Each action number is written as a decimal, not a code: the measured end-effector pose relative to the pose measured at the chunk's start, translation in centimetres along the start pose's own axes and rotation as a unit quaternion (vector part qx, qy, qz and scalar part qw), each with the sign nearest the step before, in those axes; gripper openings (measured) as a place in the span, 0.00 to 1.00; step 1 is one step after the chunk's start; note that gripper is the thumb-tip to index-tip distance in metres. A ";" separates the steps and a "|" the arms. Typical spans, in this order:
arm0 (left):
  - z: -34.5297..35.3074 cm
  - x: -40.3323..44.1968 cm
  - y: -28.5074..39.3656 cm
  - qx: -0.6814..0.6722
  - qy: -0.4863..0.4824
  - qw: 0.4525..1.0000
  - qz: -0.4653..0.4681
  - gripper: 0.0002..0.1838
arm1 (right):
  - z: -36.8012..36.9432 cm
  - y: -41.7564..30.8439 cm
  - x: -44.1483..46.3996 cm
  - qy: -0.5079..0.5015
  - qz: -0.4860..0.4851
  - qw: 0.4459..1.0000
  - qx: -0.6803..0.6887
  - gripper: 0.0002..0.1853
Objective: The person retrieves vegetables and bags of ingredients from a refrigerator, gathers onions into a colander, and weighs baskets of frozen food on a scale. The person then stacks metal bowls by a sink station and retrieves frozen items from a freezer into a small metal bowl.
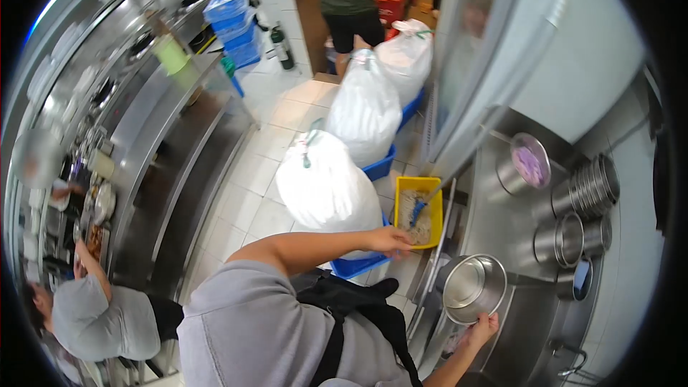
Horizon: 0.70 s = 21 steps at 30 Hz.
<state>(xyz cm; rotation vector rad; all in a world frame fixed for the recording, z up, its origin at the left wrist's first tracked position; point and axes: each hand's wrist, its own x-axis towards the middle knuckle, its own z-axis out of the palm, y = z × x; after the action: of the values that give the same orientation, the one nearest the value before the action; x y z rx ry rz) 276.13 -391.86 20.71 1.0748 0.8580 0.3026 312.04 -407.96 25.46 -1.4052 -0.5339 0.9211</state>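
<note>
My right hand [484, 330] grips the near rim of a round stainless steel pot [473, 287], tilted so that its bare metal inside faces me. The pot is above the front edge of the steel sink counter. My left hand [390, 241] is stretched out to the left of the pot, with loosely bent fingers and nothing visible in them. Closest to it is a yellow bin [438, 208] on the floor. Pale wet-looking matter [423, 233] and a blue-headed brush [418, 211] are in the bin.
Steel pots [548, 240] and a stack of bowls [588, 186] stand on the counter, near a pot [529, 165] holding purple material. A faucet [570, 365] is at lower right. Large white bags [322, 179] sit in blue bins. A co-worker [107, 315] is at the left.
</note>
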 end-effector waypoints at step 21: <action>-28.0 -45.9 -21.4 -0.062 0.462 0.879 0.099 0.21 | 49.2 13.6 -16.6 -0.413 0.051 0.889 -0.193 0.08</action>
<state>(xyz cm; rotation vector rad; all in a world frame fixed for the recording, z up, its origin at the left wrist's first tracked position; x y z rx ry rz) 221.79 -411.56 17.91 0.8740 1.5489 1.0867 260.57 -393.15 22.19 -1.3474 -1.3513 1.5693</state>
